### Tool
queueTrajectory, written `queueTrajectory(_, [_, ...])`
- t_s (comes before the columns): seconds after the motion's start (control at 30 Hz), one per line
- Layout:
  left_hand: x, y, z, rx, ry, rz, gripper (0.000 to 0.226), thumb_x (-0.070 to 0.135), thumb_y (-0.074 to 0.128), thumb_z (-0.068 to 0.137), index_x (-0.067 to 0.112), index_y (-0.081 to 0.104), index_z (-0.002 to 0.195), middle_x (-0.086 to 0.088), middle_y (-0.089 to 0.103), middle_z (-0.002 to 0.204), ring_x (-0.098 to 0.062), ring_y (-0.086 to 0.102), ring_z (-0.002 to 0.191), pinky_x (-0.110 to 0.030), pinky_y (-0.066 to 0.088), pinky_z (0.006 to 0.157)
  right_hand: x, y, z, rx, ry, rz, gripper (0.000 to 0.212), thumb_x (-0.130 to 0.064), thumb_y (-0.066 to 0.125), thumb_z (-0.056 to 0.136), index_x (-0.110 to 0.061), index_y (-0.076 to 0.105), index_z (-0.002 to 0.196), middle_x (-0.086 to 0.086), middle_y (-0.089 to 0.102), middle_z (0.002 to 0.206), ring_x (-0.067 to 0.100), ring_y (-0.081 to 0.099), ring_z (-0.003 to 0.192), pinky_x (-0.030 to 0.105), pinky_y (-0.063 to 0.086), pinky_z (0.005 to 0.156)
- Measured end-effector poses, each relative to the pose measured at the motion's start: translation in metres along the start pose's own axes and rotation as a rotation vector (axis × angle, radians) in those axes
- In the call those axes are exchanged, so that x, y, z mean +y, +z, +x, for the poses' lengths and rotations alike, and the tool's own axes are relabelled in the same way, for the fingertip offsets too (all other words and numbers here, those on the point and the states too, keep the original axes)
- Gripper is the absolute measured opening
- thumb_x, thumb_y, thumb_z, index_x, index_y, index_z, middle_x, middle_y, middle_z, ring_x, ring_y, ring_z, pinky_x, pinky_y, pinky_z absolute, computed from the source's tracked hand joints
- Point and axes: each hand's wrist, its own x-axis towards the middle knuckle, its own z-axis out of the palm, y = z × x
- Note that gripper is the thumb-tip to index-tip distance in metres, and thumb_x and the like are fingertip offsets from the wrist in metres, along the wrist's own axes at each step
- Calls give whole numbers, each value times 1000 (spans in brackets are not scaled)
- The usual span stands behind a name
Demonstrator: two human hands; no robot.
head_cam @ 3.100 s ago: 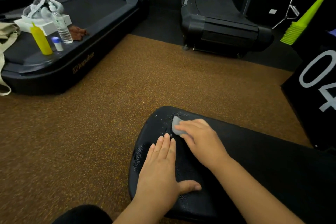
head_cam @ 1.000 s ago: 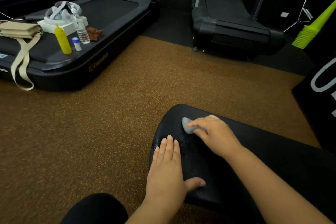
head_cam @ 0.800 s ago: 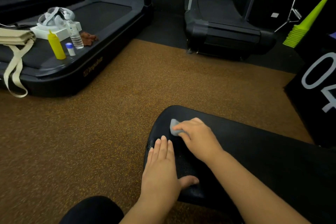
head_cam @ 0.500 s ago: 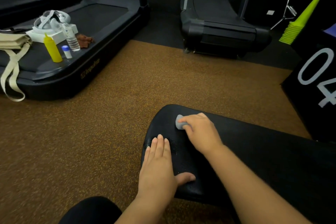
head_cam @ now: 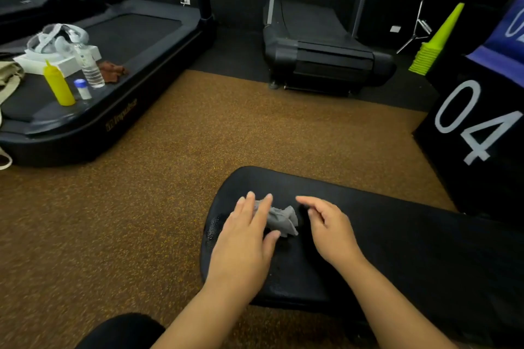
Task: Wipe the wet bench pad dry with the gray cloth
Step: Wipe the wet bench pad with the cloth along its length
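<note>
A brown speckled floor (head_cam: pixel 175 178) is seen to occupy most of the view, bordered at the far side by dark matting. A black treadmill (head_cam: pixel 119 45) is located at the left, and a second treadmill (head_cam: pixel 323 59) is located at the far centre. A black box marked "04" (head_cam: pixel 476 127) is positioned at the right edge, with a stack of yellow-green cones (head_cam: pixel 433 42) behind it. The black bench pad (head_cam: pixel 397 249) is observed in the lower right, with its rounded end directed toward the floor area; wet patches are noted near its left edge. On the deck of the left treadmill, a white box, a clear water bottle (head_cam: pixel 89 68), a yellow squeeze bottle (head_cam: pixel 58 86), a small blue-capped container (head_cam: pixel 82 89) and a brown rag (head_cam: pixel 112 71) are grouped together. The left hand (head_cam: pixel 246 238) is laid over the pad with fingers extended and slightly spread, and the fingertips are found resting on the left part of the gray cloth (head_cam: pixel 283 221). The cloth is crumpled and lies on the pad between both hands. The right hand (head_cam: pixel 329 227) is held just beside the cloth with fingers loosely curled and nothing gripped; contact with the cloth cannot be confirmed.
</note>
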Motion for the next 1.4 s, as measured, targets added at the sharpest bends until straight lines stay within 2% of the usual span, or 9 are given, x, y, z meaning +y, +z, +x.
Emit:
queueTrajectory(0.13, [-2, 15, 23, -78, 37, 43, 50, 38, 40, 99, 32, 27, 147, 4, 19, 157, -13, 13, 145, -25, 13, 115, 12, 11, -10, 26, -126, -131, 37, -2, 47, 91, -26, 65, 111, -12, 60, 117, 1, 45, 115, 20, 37, 97])
queueTrajectory(0.3, [-20, 11, 22, -121, 92, 67, 42, 22, 39, 101, 30, 40, 142, 12, 26, 154, -2, 18, 142, -7, 10, 106, 14, 13, -12, 15, -141, -169, 38, -2, 46, 89, -28, 66, 108, -12, 57, 120, 1, 42, 120, 16, 32, 97])
queueTrajectory(0.47, [-41, -4, 22, -29, -19, 97, 40, 20, 46, 98, 32, 50, 135, 11, 39, 148, -7, 34, 137, -21, 30, 107, 14, 12, -12, 5, -127, -147, 33, -9, 45, 93, -30, 65, 107, -14, 55, 123, -3, 38, 122, 18, 33, 100])
queueTrajectory(0.63, [-26, -5, 24, -13, -90, 77, 34, 20, 47, 97, 32, 57, 127, 9, 57, 133, -15, 55, 119, -27, 43, 93, 15, 12, -14, 0, -121, -146, 32, -11, 45, 93, -31, 65, 107, -14, 55, 124, -3, 36, 123, 24, 36, 101])
queueTrajectory(0.77, [-33, -10, 5, -49, -47, 104, 36, 21, 49, 95, 37, 56, 127, 12, 60, 127, -14, 59, 111, -30, 48, 90, 15, 12, -14, 2, -121, -138, 31, -11, 47, 93, -31, 66, 106, -15, 55, 124, -4, 36, 122, 23, 37, 100])
queueTrajectory(0.87, [-44, -13, 21, 0, -101, 88, 33, 21, 49, 94, 39, 59, 120, 10, 64, 121, -19, 63, 105, -32, 51, 83, 15, 12, -13, 6, -118, -139, 30, -12, 47, 93, -32, 66, 105, -16, 56, 123, -3, 37, 122, 24, 37, 100])
queueTrajectory(1.07, [-49, -8, 16, 17, -155, 117, 34, 24, 49, 94, 41, 58, 122, 4, 69, 111, -22, 64, 98, -28, 47, 76, 15, 13, -15, 20, -119, -136, 30, -12, 48, 92, -33, 67, 103, -17, 56, 121, -5, 38, 121, 24, 37, 98])
queueTrajectory(1.2, [-59, -17, -1, -18, -113, 66, 37, 19, 53, 92, 39, 60, 121, 8, 66, 119, -18, 64, 105, -29, 50, 88, 14, 12, -13, 15, -111, -136, 28, -14, 49, 93, -33, 67, 102, -17, 56, 121, -6, 37, 119, 22, 36, 96])
queueTrajectory(1.4, [-53, -14, 15, 100, -189, -8, 35, 13, 52, 92, 30, 63, 121, 7, 62, 127, -19, 59, 114, -27, 44, 92, 14, 13, -14, 6, -126, -170, 28, -14, 48, 93, -33, 66, 104, -16, 56, 121, -3, 38, 120, 21, 36, 94])
